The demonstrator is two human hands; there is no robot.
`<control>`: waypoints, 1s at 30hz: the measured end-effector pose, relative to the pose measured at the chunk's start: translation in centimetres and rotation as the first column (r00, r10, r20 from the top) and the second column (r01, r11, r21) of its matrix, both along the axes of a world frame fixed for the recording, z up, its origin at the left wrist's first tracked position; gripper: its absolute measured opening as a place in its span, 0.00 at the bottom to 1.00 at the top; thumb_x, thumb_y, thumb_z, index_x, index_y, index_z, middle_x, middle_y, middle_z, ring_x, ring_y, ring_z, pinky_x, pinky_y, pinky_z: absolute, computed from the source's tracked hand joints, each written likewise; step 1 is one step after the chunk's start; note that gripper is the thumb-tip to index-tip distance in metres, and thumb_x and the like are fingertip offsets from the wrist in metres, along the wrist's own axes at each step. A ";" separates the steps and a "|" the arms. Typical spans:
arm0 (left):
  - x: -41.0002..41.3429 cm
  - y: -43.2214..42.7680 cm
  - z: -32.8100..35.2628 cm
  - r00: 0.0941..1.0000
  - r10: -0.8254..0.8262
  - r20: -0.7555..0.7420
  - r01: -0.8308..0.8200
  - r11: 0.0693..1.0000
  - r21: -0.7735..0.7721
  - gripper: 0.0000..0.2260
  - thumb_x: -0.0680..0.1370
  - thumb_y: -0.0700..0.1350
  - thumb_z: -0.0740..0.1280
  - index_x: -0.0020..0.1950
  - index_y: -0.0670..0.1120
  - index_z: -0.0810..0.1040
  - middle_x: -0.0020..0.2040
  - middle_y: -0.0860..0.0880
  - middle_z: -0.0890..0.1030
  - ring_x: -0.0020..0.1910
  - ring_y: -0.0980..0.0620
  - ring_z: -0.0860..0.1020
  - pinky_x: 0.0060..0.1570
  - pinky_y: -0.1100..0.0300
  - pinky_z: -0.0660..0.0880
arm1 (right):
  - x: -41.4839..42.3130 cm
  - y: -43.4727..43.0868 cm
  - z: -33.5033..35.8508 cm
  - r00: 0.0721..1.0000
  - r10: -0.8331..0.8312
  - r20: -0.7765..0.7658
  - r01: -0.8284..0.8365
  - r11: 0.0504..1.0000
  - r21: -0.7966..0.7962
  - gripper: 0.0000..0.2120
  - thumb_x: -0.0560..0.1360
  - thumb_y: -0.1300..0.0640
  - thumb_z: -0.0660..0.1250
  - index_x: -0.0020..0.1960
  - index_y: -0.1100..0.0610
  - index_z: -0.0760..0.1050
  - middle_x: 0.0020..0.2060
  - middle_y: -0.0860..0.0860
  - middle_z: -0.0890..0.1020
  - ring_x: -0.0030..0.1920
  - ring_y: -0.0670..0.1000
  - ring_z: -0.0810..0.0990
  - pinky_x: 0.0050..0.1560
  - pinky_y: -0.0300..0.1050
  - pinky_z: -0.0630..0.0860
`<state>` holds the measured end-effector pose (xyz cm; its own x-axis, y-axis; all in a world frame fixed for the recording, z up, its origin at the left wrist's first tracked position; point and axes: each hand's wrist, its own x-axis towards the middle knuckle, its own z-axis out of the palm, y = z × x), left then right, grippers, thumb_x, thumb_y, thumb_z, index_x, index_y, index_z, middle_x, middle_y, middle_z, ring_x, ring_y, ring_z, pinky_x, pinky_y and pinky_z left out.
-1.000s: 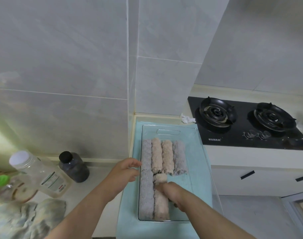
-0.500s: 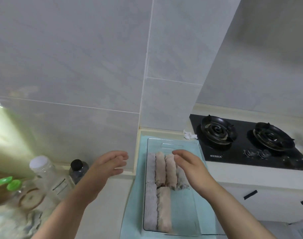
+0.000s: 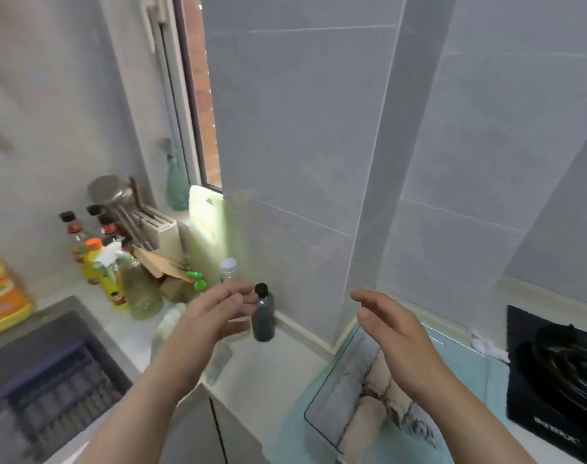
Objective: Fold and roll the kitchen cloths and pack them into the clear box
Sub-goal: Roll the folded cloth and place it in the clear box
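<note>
The clear box (image 3: 322, 396) sits on a light blue mat (image 3: 285, 440) at the lower right, partly under my right forearm. Several rolled cloths (image 3: 362, 420), grey and beige, lie side by side inside it. My right hand (image 3: 395, 333) hovers above the box's far end with relaxed fingers and holds nothing. My left hand (image 3: 211, 316) is raised over the counter to the left of the box, fingers loosely extended and empty, in front of a dark bottle (image 3: 263, 316). The picture is blurred by head motion.
A sink with a dark rack (image 3: 51, 380) is at lower left. Bottles and jars (image 3: 118, 272), a knife block (image 3: 158, 229) and a green cutting board (image 3: 208, 236) crowd the back left corner. A black gas hob (image 3: 559, 370) stands at the right. A crumpled cloth (image 3: 171, 326) lies behind my left hand.
The view has swung left toward the sink. Both hands have lifted off the box and the rolled cloths and now hover empty above the counter.
</note>
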<state>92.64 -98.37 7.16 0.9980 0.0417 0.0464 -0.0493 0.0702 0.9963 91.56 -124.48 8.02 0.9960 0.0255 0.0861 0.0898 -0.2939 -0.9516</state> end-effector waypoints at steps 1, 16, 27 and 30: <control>-1.9 0.1 0.1 0.999 0.044 -0.001 -0.044 0.999 -0.001 0.15 0.71 0.49 0.64 0.55 0.48 0.82 0.52 0.44 0.84 0.53 0.44 0.81 0.54 0.50 0.77 | -0.7 0.1 -0.1 0.999 0.045 -0.002 -0.045 0.999 0.002 0.11 0.79 0.55 0.64 0.57 0.41 0.77 0.58 0.38 0.77 0.57 0.31 0.73 0.52 0.28 0.67; -33.9 8.9 2.3 0.622 0.779 0.081 -0.782 0.623 0.020 0.15 0.71 0.48 0.62 0.53 0.46 0.81 0.49 0.44 0.84 0.51 0.46 0.82 0.53 0.50 0.76 | -14.4 15.5 3.3 0.709 0.705 0.005 -0.701 0.704 0.115 0.09 0.78 0.54 0.66 0.58 0.46 0.78 0.54 0.40 0.80 0.51 0.28 0.76 0.48 0.23 0.70; -62.6 17.8 1.9 0.252 0.958 0.138 -0.967 0.254 0.000 0.16 0.70 0.49 0.68 0.54 0.43 0.80 0.49 0.43 0.84 0.51 0.45 0.82 0.46 0.58 0.81 | -35.9 33.4 3.7 0.348 0.937 0.018 -0.935 0.346 0.081 0.15 0.80 0.57 0.63 0.65 0.46 0.73 0.59 0.38 0.78 0.57 0.28 0.73 0.51 0.23 0.72; -70.4 20.4 1.4 0.168 0.977 0.130 -0.985 0.170 -0.008 0.07 0.77 0.39 0.64 0.53 0.42 0.80 0.49 0.41 0.84 0.51 0.44 0.82 0.44 0.61 0.81 | -42.8 37.3 3.5 0.252 0.968 -0.020 -0.964 0.252 0.084 0.15 0.78 0.51 0.65 0.64 0.44 0.72 0.59 0.37 0.78 0.57 0.28 0.73 0.62 0.33 0.71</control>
